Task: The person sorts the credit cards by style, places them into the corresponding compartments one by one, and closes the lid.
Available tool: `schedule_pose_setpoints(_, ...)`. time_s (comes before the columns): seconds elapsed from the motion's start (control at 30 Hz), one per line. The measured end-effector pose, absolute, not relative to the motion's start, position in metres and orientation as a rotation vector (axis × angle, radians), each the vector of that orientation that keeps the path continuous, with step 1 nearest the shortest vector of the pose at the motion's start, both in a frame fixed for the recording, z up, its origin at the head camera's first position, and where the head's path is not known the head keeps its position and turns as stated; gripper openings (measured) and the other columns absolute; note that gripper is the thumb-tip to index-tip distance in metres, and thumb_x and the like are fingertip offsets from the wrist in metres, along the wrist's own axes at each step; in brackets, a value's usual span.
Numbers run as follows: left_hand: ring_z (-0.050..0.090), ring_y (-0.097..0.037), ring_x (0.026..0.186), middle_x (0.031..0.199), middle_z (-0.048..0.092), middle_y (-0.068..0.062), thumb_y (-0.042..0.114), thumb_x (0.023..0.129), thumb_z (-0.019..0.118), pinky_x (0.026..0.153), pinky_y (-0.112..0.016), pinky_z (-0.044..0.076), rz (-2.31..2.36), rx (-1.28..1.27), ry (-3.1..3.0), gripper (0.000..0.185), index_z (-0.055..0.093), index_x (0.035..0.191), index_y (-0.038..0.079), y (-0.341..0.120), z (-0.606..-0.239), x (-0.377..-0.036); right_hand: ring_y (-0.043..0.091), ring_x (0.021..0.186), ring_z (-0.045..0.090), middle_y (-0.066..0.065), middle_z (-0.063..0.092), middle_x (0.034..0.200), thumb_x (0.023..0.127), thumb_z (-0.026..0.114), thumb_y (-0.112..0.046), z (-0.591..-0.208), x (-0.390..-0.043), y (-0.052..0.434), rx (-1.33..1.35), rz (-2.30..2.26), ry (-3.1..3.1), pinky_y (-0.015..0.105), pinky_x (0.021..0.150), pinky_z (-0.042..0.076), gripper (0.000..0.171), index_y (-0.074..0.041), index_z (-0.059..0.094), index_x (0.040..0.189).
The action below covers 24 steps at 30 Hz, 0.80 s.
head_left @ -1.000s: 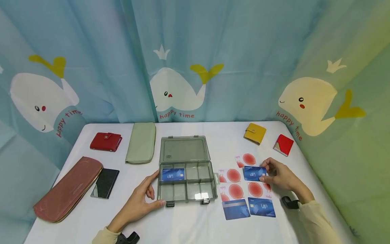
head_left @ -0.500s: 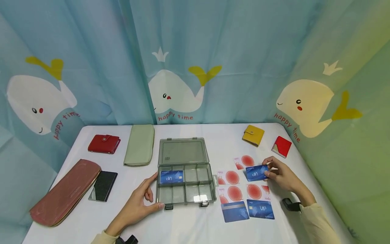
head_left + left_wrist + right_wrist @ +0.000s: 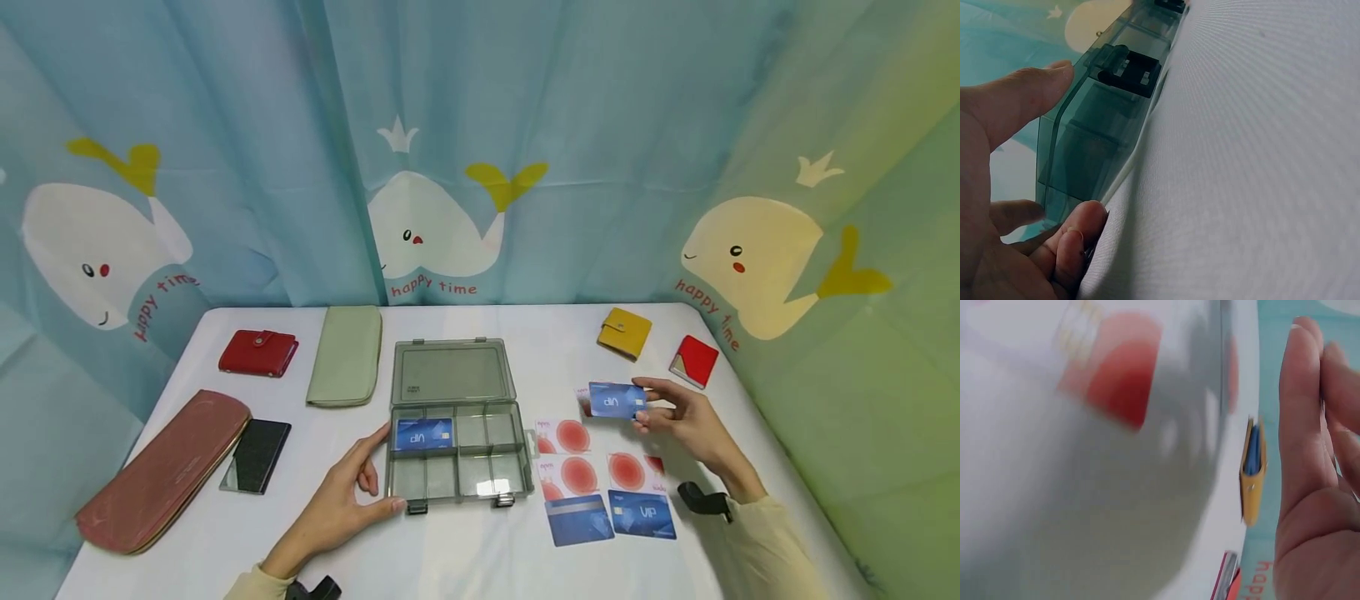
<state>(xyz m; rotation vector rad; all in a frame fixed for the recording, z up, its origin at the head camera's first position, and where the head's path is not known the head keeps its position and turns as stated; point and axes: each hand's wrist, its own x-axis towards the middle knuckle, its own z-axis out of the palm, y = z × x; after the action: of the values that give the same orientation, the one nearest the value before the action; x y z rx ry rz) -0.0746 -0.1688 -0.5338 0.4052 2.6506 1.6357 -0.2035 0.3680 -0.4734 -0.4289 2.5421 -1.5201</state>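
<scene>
My right hand [image 3: 686, 418] pinches a blue VIP card [image 3: 613, 401] by its right end, raised over the table and overlapping a red-and-white card [image 3: 583, 402]. In the right wrist view its fingers [image 3: 1302, 394] show, while the held card is out of sight. My left hand [image 3: 337, 498] rests against the left side and front corner of a grey see-through compartment box [image 3: 459, 450], thumb straight at the front edge. The left wrist view shows that thumb [image 3: 1029, 94] beside the box's dark clasp [image 3: 1132, 72]. Another blue VIP card [image 3: 423, 434] lies in the box's back left compartment.
Red-and-white cards [image 3: 577, 475] and blue cards [image 3: 642, 513] lie right of the box. Behind them are a yellow wallet [image 3: 625, 333] and a red card case [image 3: 696, 360]. A red wallet [image 3: 258, 352], green wallet [image 3: 345, 357], brown pouch [image 3: 165, 471] and black phone-like slab [image 3: 258, 454] lie left.
My right hand has lifted the blue VIP card from among the cards, moving it up and slightly back. The left hand stays at the box.
</scene>
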Motion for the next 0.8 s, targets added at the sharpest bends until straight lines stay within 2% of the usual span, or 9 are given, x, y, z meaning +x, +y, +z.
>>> schedule_pose_setpoints(0.13,0.050,-0.006,0.077,0.087,0.056,0.003,0.033,0.083,0.093,0.075,-0.025,0.044,1.645,0.405,2.647,0.100,0.039,0.164,0.012,-0.169,-0.533,-0.074,0.010,0.090,0.072,0.013,0.060,0.125,0.095,0.080,-0.007,-0.471,-0.205,0.358,-0.428,-1.468,2.556,0.018,0.082,0.059,0.063,0.004,0.054,0.150)
schedule_pose_setpoints(0.33,0.050,-0.006,0.077,0.086,0.055,0.002,0.031,0.083,0.093,0.074,-0.026,0.044,1.667,0.419,2.643,0.098,0.040,0.164,0.012,-0.170,-0.532,-0.074,0.012,0.097,0.069,0.023,0.059,0.128,0.095,0.080,-0.009,-0.469,-0.205,0.337,-0.402,-1.468,2.531,0.018,0.086,0.057,0.061,0.001,0.056,0.150)
schedule_pose_setpoints(0.47,0.050,-0.007,0.078,0.086,0.055,0.002,0.031,0.083,0.093,0.074,-0.026,0.044,1.676,0.409,2.633,0.098,0.040,0.164,0.012,-0.170,-0.530,-0.073,0.014,0.099,0.066,0.024,0.062,0.127,0.094,0.081,-0.010,-0.469,-0.209,0.321,-0.400,-1.449,2.532,0.017,0.087,0.056,0.058,-0.002,0.060,0.148)
schedule_pose_setpoints(0.6,0.050,-0.007,0.078,0.086,0.055,0.003,0.031,0.083,0.093,0.074,-0.026,0.044,1.665,0.401,2.635,0.098,0.040,0.163,0.012,-0.170,-0.530,-0.073,0.014,0.098,0.067,0.024,0.063,0.126,0.094,0.081,-0.008,-0.472,-0.213,0.307,-0.439,-1.485,2.483,0.016,0.089,0.056,0.058,0.000,0.060,0.147)
schedule_pose_setpoints(0.8,0.050,-0.007,0.078,0.087,0.055,0.002,0.031,0.083,0.093,0.074,-0.026,0.044,1.661,0.397,2.622,0.098,0.040,0.164,0.012,-0.169,-0.529,-0.073,0.016,0.095,0.066,0.016,0.065,0.118,0.093,0.082,-0.007,-0.475,-0.216,0.289,-0.509,-1.524,2.459,0.017,0.088,0.056,0.056,0.002,0.061,0.144)
